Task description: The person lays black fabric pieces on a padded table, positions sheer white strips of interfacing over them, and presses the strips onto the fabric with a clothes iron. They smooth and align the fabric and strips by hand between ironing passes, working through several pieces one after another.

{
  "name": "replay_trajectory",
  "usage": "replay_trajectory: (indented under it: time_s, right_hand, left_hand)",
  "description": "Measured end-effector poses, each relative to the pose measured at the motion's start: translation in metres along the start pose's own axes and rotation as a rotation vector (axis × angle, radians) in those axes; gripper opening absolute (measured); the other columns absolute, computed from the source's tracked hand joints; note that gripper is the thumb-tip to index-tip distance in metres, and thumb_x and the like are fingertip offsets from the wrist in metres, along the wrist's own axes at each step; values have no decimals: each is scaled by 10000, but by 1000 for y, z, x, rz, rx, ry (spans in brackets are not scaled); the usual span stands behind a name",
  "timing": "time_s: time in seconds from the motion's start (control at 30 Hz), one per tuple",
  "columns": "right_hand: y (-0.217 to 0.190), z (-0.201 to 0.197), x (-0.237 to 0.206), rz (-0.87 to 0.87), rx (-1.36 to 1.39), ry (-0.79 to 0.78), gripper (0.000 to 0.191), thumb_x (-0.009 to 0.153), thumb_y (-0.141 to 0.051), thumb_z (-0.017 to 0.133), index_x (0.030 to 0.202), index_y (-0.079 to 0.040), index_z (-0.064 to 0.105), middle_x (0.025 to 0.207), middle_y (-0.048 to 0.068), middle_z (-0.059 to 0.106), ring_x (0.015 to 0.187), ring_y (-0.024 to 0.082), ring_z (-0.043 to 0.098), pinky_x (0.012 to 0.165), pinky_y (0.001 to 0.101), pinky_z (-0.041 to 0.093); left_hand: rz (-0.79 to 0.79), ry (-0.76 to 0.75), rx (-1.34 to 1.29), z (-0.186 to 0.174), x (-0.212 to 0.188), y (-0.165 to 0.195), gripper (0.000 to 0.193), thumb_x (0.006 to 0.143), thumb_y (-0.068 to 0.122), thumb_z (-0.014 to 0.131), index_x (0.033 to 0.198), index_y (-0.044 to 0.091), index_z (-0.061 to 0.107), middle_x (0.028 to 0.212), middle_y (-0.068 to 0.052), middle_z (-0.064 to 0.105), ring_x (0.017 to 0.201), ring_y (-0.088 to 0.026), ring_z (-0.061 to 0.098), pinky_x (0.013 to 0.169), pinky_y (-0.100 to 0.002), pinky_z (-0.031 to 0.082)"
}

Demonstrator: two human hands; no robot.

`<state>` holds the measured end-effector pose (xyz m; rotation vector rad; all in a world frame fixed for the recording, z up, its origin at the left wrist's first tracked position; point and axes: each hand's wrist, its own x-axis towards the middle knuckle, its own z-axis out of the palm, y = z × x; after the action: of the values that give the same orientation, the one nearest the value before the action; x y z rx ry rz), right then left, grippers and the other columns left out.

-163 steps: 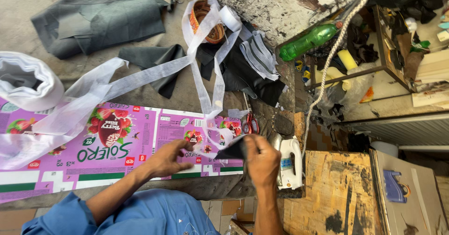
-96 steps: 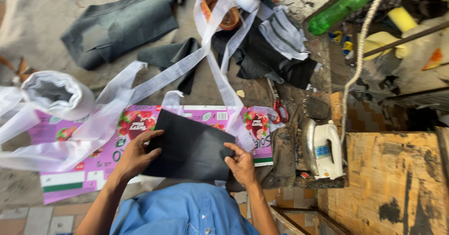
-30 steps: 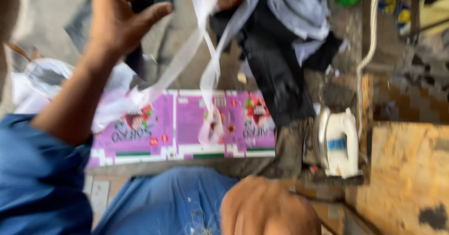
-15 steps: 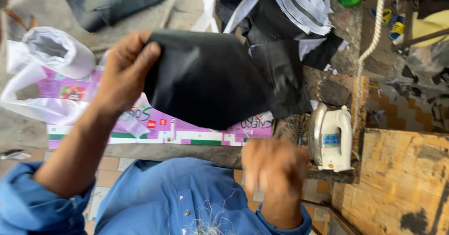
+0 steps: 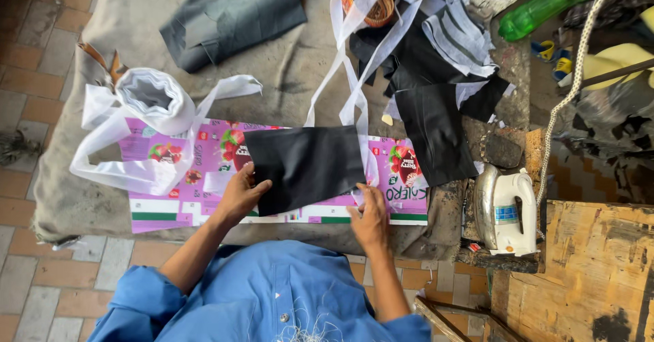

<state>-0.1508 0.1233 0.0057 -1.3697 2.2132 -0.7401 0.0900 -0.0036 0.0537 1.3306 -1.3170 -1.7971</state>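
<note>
A rectangular piece of black fabric lies flat on a pink printed cardboard sheet spread over the padded work surface. My left hand rests on the fabric's lower left corner, fingers spread and pressing down. My right hand presses the lower right corner of the same piece. Neither hand grips anything. A white strip trails from the back down onto the fabric's right edge.
A roll of white strip sits at the left with loose loops. Dark grey fabric lies at the back; more black and grey pieces pile at the right. A white iron stands on the right edge, beside a wooden box.
The black fabric, held up in my left hand half a second ago, now lies flat on the pink sheet. Both hands have come down onto its lower corners.
</note>
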Motion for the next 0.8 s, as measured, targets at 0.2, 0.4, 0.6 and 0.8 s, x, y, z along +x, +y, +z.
replay_trajectory:
  time_s: [0.2,0.4,0.6,0.8]
  right_hand:
    - [-21,-42,84,-43,-209,10,255,735,-187,863,931,-69,750,931,148,773,899,291,754,835,401,573]
    - [-67,-95,118,-299,-271,629,764,899,-196,802,1534,13,432,1530,355,403,1437,480,387,1176,489,340]
    - [-71,-59,80,180,1007,-100,806,968,-655,372,1604,-164,304,1510,212,461,1285,297,470,1074,429,424]
    - [-26,2,37,-114,112,300,339,1025,-254,565,1299,-68,638,1243,149,703,1155,292,677,1024,384,520]
  left_hand:
    - [373,220,282,-26,18,32,246,898,180,800,1050,22,688,885,-104,729,798,-188,683,751,-348,538]
    - [945,141,403,-5,27,73,295,919,96,674,1206,159,704,1078,-82,683,966,-318,694,812,-417,571]
    - [897,-289,886,34,16,43,285,866,121,627,1073,271,756,1098,-5,661,1030,-290,659,790,-439,567]
    - [609,-548,1030,23,9,-7,281,797,332,768,1051,212,760,1114,-38,659,1073,-303,625,847,-474,523]
